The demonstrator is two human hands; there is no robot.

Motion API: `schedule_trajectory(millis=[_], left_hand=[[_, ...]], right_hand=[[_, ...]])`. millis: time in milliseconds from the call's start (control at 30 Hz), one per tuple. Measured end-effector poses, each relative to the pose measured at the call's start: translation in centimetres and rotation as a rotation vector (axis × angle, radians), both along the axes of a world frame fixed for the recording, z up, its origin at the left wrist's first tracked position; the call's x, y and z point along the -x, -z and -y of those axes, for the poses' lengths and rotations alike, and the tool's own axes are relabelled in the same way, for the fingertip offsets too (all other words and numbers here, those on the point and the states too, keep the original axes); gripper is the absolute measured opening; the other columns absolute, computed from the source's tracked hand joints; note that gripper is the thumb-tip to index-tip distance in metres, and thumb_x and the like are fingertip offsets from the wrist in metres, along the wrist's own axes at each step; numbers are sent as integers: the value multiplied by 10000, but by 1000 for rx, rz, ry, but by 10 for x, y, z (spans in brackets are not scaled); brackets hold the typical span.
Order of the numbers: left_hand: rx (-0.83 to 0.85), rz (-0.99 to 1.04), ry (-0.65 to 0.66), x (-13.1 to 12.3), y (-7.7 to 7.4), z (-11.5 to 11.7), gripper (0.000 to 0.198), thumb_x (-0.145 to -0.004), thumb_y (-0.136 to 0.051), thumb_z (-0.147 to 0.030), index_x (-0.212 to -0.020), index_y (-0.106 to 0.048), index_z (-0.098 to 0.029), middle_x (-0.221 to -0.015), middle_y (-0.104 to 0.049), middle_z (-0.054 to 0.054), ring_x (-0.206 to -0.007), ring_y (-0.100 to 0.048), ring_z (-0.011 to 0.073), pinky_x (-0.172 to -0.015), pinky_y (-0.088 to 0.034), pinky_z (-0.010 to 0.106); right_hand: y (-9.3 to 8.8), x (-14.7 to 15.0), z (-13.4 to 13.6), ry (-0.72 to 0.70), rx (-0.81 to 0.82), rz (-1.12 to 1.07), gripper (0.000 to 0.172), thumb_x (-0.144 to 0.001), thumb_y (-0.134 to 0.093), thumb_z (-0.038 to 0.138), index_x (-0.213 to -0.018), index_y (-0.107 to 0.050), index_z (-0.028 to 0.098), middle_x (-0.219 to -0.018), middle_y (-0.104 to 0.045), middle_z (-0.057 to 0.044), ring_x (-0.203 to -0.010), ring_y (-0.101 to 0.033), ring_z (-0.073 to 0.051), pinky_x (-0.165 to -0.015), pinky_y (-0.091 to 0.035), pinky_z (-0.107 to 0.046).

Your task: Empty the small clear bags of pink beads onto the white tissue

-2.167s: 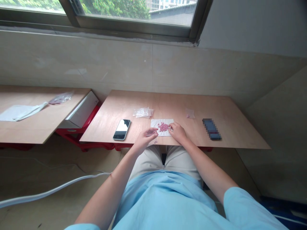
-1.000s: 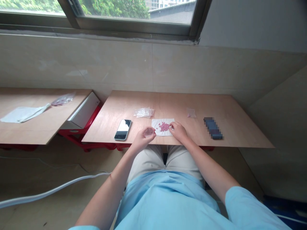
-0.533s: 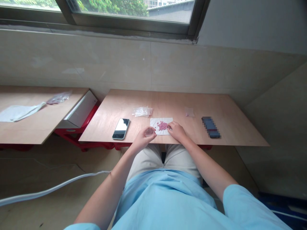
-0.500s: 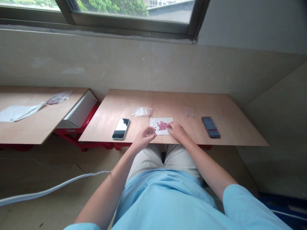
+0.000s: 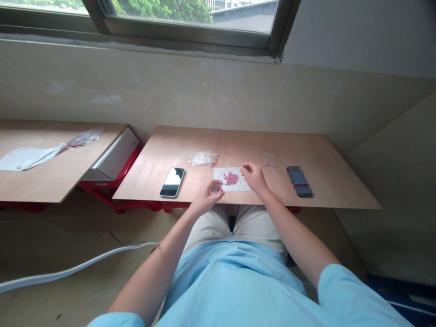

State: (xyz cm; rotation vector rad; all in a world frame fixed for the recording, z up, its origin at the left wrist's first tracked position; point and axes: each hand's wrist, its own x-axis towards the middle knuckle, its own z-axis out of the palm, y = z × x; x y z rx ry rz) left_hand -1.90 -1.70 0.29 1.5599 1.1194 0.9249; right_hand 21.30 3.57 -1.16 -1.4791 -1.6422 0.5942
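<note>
Two hands, a little apart: the left hand (image 5: 205, 198) cradles a small clear dish (image 5: 215, 188), while the right hand (image 5: 252, 178) sits curled at the tissue's right edge, and I can't tell if it's pinching anything. The pink pills (image 5: 231, 178) make a roundish heap, no real long axis, on a white tissue (image 5: 220, 175) between them, nearer the right hand. Phone (image 5: 172, 182) lies left, baggie (image 5: 203, 158) just beyond.

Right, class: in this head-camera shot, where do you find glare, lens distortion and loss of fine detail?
In the head view, daylight glares white across the phone screen; the wide lens slants the table's front edge and swells the near forearms; the pink tablets look too small to show crisp detail.
</note>
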Motion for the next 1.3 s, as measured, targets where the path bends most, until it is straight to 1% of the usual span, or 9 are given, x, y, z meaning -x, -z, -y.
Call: schedule_trajectory(millis=[100, 200, 300, 433, 533, 633, 800, 1033, 1300], left_hand=[[0, 51, 23, -2, 0, 0, 373, -837, -733, -383, -1155, -633, -215, -980, -714, 56, -896, -674, 203, -860, -511, 349], [14, 118, 1, -2, -1, 0, 416, -825, -755, -411, -1168, -624, -215, -1002, -719, 64, -942, -679, 210, -859, -527, 347], [94, 180, -45, 1, -2, -1, 476, -808, -776, -445, -1189, -619, -209, -1042, -724, 82, -964, -686, 219, -812, -552, 341], [143, 238, -86, 4, -6, -1, 473, -802, -791, -443, -1171, -632, -192, -1091, -737, 109, -1033, -696, 243, -839, -564, 354], [166, 228, -57, 4, -9, -1, 401, -817, -775, -452, -1092, -661, -184, -1105, -734, 117, -1068, -689, 260, -795, -571, 332], [191, 213, -38, 3, -7, -2, 383, -816, -764, -480, -1047, -667, -190, -1101, -719, 101, -1009, -687, 236, -725, -573, 300], [132, 156, -59, 4, 3, -6, 370, -815, -764, -473, -1043, -664, -199, -1002, -690, 65, -861, -658, 178, -708, -557, 290], [-17, 14, -11, 3, 6, -4, 290, -861, -715, -422, -1030, -673, -190, -988, -707, 69, -933, -662, 207, -874, -518, 352], [-50, -55, 8, -1, 11, -2, 243, -877, -681, -379, -1030, -665, -191, -977, -713, 60, -948, -668, 211, -897, -502, 352]], right_hand=[[-29, 21, 18, -190, -9, -87, 285, -984, -487, 411, -1016, -675, 199, -906, -709, -42, -794, -670, -178, -717, -533, -274], [-42, 36, 31, -350, -30, -11, 215, -941, -586, 390, -1004, -712, 228, -989, -724, -37, -853, -673, -173, -797, -531, -284], [-30, 31, 23, -228, -13, -47, 202, -940, -575, 353, -968, -718, 213, -936, -738, -35, -846, -686, -180, -784, -529, -286], [9, 2, 0, -40, 48, 76, 181, -925, -571, 300, -909, -720, 198, -893, -748, -42, -806, -683, -187, -777, -513, -290], [35, -17, -8, -6, 79, 259, 161, -910, -562, 233, -919, -717, 194, -916, -744, -60, -830, -673, -195, -779, -497, -289], [48, -22, -9, -26, 78, 325, 143, -883, -576, 184, -926, -713, 189, -947, -730, -74, -888, -657, -204, -810, -488, -291], [52, -14, -8, -89, 47, 359, 155, -864, -627, 181, -996, -705, 207, -1014, -699, -60, -961, -624, -199, -878, -470, -283], [57, -11, -3, -64, 47, 424, 93, -919, -613, 250, -926, -690, 198, -1005, -677, -75, -957, -615, -201, -856, -458, -270], [43, -9, -9, -22, 100, 78, 74, -835, -640, 237, -807, -678, 180, -887, -703, -62, -844, -638, -196, -802, -473, -280]])
